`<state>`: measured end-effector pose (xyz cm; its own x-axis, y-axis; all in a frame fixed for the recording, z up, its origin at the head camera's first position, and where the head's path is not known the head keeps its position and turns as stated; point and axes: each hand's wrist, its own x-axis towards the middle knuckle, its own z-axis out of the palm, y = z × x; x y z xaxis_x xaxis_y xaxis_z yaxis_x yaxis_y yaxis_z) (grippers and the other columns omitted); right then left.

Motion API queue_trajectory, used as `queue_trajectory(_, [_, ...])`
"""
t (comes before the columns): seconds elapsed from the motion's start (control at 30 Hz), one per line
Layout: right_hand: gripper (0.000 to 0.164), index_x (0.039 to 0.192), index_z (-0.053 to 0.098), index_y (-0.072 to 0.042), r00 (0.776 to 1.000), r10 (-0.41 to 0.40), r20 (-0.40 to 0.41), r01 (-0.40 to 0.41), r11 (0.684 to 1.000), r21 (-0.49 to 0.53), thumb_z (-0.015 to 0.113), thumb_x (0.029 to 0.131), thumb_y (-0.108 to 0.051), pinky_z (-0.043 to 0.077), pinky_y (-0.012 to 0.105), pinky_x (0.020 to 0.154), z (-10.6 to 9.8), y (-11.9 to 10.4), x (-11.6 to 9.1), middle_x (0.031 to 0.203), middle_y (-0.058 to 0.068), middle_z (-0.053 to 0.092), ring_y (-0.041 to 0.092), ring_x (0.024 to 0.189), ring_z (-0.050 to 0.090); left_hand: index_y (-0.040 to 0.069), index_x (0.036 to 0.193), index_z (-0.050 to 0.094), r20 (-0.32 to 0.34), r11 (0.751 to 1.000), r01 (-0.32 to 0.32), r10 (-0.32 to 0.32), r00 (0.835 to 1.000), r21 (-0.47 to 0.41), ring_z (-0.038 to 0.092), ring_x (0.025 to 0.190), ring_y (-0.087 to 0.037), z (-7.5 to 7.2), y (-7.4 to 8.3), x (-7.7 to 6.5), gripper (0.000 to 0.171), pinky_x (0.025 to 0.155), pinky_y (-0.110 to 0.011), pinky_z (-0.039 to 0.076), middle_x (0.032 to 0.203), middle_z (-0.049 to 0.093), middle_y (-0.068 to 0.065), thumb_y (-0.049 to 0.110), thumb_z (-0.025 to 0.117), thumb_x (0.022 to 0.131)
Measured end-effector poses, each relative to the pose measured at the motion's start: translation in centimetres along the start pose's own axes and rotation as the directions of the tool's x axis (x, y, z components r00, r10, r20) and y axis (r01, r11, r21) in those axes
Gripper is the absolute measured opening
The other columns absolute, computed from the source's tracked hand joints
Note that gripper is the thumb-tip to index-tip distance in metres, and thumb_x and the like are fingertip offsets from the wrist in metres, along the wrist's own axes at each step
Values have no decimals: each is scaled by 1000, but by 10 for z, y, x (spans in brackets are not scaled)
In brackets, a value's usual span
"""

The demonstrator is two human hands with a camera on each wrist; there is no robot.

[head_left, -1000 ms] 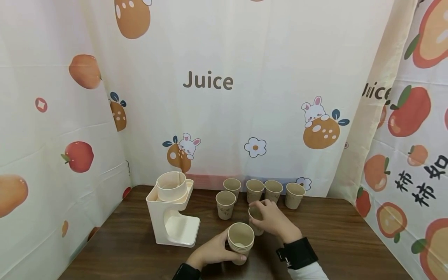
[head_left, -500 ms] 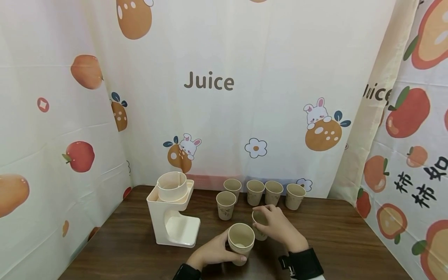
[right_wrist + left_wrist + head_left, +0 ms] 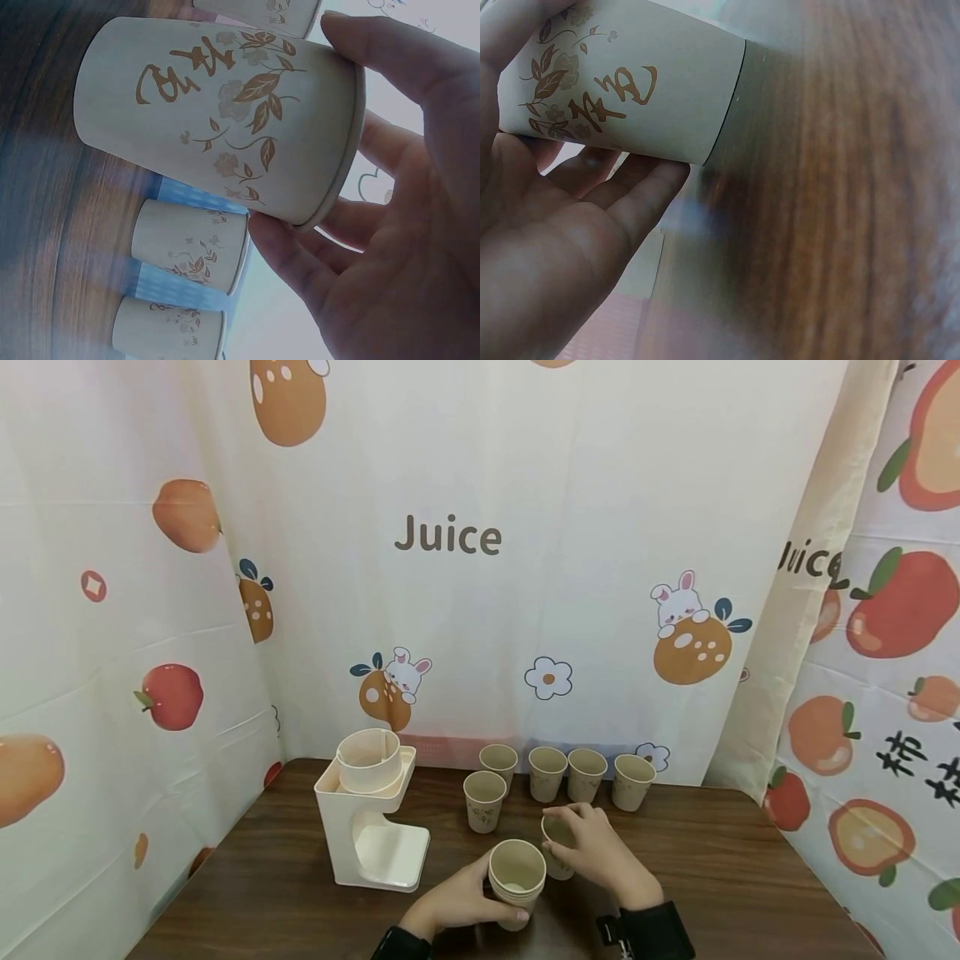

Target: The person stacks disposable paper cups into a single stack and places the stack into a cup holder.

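Note:
My left hand (image 3: 461, 897) grips a small stack of nested beige paper cups (image 3: 517, 902), thumb on the near side and fingers around the far side. In the left wrist view, the outer cup (image 3: 645, 97) shows brown leaf print and lettering, its base close over the tabletop. My right hand (image 3: 600, 856) holds a single paper cup (image 3: 217, 112) near its rim, thumb on one side and fingers on the other. This cup stands just right of the stack in the head view, mouth up, partly covered by my fingers.
Several more paper cups stand farther back, including a nearer one (image 3: 484, 802) and a far right one (image 3: 632, 781). A white stand (image 3: 337, 835) with a round cup-like top (image 3: 367, 768) is at left. A printed curtain (image 3: 480, 610) backs the wooden table (image 3: 720, 868).
My right hand has moved slightly right and toward me with its single cup, away from the stack. My left hand and the stack have stayed nearly still.

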<state>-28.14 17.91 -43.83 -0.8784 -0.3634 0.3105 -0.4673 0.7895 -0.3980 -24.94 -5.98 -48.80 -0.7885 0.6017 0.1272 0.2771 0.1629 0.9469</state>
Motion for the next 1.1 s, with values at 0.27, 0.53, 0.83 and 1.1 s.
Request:
queue_trajectory(0.27, [40,118,61,-24,1000,-2,-2,2,1000,-3,72,81,-33,44,54,84,2,2,-2,118,16,54,37,108,46,31,135,38,-2,1000,2,-2,1000,13,50,111,-14,1,-2,0,72,98,-47,35,120,58,5,27,78,75])
queue_trajectory(0.53, [41,119,61,-25,998,-37,-42,37,999,-2,71,81,-37,45,53,85,2,6,-3,118,15,55,34,109,46,30,135,37,12,1000,-22,23,1000,-10,50,112,-17,1,-2,0,72,98,-46,35,122,57,3,24,77,76])
queue_trajectory(0.83, [42,124,59,-26,987,-106,-117,109,994,17,66,85,-40,45,56,84,-6,2,-3,122,20,52,37,111,44,33,136,36,24,1000,-29,29,999,-9,50,112,-13,-1,-6,1,72,98,-48,35,122,56,6,27,76,77])
queue_trajectory(1.1, [39,121,60,-29,958,-186,-220,191,982,4,69,83,-35,44,55,84,-20,-10,-3,122,16,53,33,112,43,30,136,37,17,999,-33,33,999,-1,50,112,-16,-1,-3,1,72,98,-46,35,123,56,3,25,77,76])
